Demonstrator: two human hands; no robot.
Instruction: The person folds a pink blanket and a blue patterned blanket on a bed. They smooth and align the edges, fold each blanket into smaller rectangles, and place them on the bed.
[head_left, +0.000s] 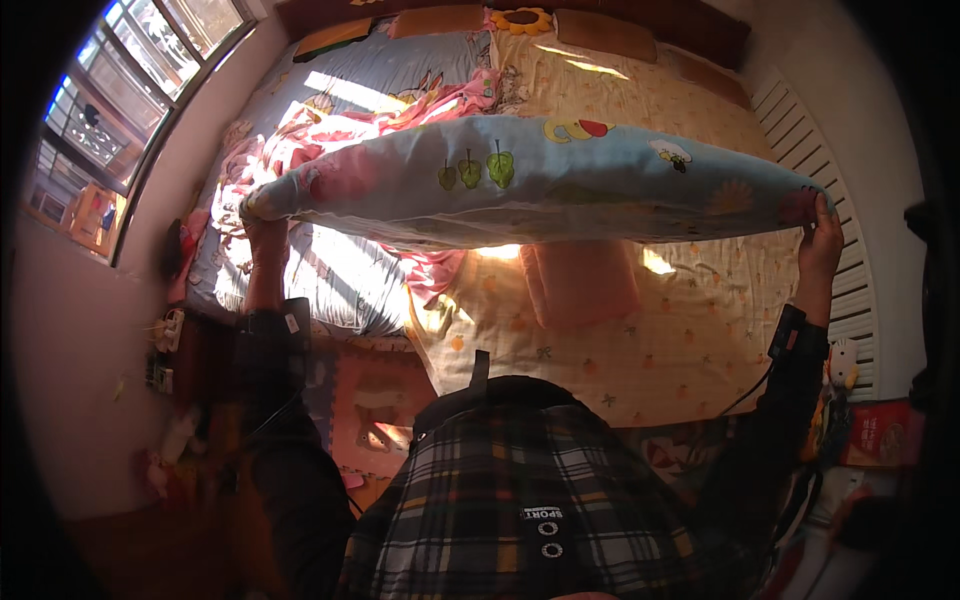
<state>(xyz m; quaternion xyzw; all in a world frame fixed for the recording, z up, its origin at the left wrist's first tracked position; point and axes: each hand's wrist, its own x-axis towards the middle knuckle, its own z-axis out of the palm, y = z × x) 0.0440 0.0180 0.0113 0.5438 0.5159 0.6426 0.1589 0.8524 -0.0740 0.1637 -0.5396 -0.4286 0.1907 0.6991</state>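
A light-blue printed quilt stretches between my two hands, lifted above the beds. My left hand grips its left end, with most of the fingers hidden by the bunched cloth. At the opposite end, my right hand pinches the corner between thumb and fingers. Green leaf-like shapes and a yellow elephant decorate the cloth. Beneath its middle, a folded pink cloth lies on the yellow patterned bed sheet, partly covered from view by the quilt.
A crumpled pink blanket lies on the blue bed sheet at left. Pillows and a sunflower cushion line the headboard. A window is at left, a white slatted panel at right. Foam mats cover some floor.
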